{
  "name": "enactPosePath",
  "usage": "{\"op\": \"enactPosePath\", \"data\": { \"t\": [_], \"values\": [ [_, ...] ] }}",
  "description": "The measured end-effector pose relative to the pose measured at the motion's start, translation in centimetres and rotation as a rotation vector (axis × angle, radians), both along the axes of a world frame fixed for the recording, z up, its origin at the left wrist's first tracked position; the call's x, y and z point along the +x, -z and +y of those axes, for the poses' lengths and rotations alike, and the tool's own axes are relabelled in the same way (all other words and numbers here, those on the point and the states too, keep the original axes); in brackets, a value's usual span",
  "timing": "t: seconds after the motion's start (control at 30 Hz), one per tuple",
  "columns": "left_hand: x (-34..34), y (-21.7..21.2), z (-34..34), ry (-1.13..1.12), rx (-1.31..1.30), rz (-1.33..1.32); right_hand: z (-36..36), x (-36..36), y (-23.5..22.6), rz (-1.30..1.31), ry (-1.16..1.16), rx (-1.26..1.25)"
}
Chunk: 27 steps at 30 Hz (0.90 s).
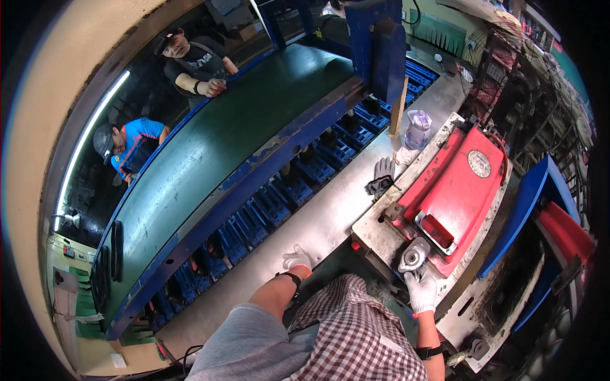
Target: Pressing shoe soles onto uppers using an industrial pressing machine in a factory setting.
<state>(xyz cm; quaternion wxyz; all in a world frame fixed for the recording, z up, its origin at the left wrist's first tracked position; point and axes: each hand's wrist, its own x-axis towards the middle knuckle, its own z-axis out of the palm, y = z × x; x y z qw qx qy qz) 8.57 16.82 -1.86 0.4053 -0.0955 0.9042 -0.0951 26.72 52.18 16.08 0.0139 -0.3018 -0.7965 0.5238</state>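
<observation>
My left hand (297, 259), in a white knit glove, lies on the near edge of a bare metal worktop (270, 254) with its fingers apart and nothing in them. Over on the right, my right hand (422, 292), gloved the same way, grips the near side of a grey round fitting (414, 255) with a ringed centre. That fitting sits at the front corner of a machine with a red cover (460, 190) on a worn off-white base (375, 230). A rectangular opening shows in the red cover beside it. My right fingertips are partly hidden against the fitting.
A long green conveyor belt (216, 146) on a blue frame runs beyond the worktop, with blue racks under it. Grey-black gloves (382, 176) and a purple-tinted bottle (417, 129) stand near the machine. Two people (197, 66) are across the belt. Another blue-and-red machine (518, 216) is at right.
</observation>
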Motion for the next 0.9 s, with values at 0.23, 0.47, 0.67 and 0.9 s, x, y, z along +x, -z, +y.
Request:
{"op": "enactPosePath", "data": {
  "t": [0.23, 0.47, 0.67, 0.9],
  "values": [
    [-0.3, 1.0, -0.6, -0.137, 0.079, 0.069, 0.2, 0.1, 0.2, -0.063, 0.008, 0.000],
    [-0.1, 1.2, -0.6, -0.028, 0.021, 0.043, 0.2, 0.1, 0.6, -0.038, 0.018, 0.014],
    [0.2, 1.0, -0.6, 0.012, -0.008, 0.072, 0.3, 0.1, 0.6, -0.077, 0.015, 0.015],
    [0.5, 0.7, -0.8, 0.071, -0.012, 0.142, -0.2, 0.1, 0.5, 0.024, 0.057, 0.011]
  ]
}}
